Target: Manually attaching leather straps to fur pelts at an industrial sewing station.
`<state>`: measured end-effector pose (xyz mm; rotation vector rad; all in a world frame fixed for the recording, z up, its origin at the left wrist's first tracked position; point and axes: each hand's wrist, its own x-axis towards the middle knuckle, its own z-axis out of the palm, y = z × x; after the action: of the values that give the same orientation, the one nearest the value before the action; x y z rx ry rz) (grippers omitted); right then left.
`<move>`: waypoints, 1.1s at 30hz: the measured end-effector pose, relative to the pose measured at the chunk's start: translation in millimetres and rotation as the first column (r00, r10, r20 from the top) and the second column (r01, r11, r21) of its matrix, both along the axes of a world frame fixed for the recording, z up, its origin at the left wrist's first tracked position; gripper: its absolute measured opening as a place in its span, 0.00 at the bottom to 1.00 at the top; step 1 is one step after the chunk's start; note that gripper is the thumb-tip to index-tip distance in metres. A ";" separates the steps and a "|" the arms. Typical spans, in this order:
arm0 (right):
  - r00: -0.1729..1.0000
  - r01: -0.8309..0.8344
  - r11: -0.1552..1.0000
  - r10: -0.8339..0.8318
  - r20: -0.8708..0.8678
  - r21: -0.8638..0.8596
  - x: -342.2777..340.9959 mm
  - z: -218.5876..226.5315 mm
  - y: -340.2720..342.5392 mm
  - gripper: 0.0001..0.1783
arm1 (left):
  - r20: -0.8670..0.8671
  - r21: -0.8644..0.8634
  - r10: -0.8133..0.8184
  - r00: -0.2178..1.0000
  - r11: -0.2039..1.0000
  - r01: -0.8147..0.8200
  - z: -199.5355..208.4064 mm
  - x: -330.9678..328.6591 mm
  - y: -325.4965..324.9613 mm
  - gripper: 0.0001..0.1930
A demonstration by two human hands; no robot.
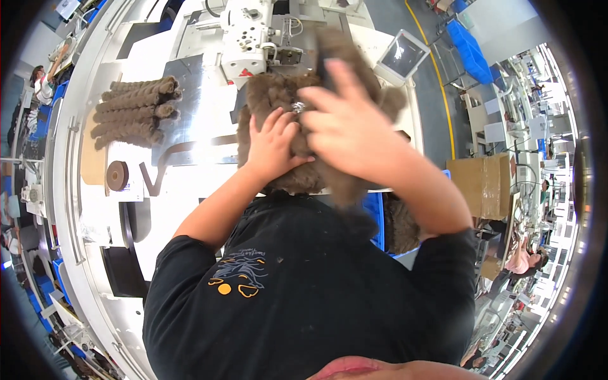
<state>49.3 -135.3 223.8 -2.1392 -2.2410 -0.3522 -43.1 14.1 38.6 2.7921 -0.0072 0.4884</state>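
A brown furry fabric piece [269,95] lies on the white work table [190,190], just below the head of a white sewing machine [250,35]. My left hand [272,149] presses on its lower middle with fingers spread upward. My right hand [351,123], wearing a ring, lies over the right part of the fur and grips it; it is blurred by motion. A flap of the fur hangs down under my right wrist, over the table's edge.
A stack of rolled brown fur pieces [136,107] lies at the table's left, with a brown tape roll [117,175] below it. A small screen [402,54] stands right of the machine. A blue bin [377,218] and a cardboard box [484,183] stand at right. Other people work farther off.
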 end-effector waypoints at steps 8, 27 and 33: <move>0.978 0.061 0.966 -0.108 -0.178 -0.252 -22.8 -116.2 132.3 0.11 | 0.067 -0.235 -0.172 0.983 0.954 0.184 -14.0 14.4 26.3 0.35; 0.485 0.873 0.325 -0.651 -0.584 0.363 -19.8 -117.3 9.8 0.35 | 0.236 -0.895 -0.550 0.801 0.198 0.400 -63.4 31.5 32.6 0.33; 0.829 0.547 0.822 -0.505 -0.241 0.156 -36.7 -105.7 52.2 0.29 | 0.304 -0.818 -0.370 0.878 0.371 0.440 -46.3 17.5 33.9 0.32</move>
<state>12.7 -83.0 118.1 -2.5088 -1.3975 -0.3625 -25.6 47.9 -7.7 1.6331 -0.3616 0.3134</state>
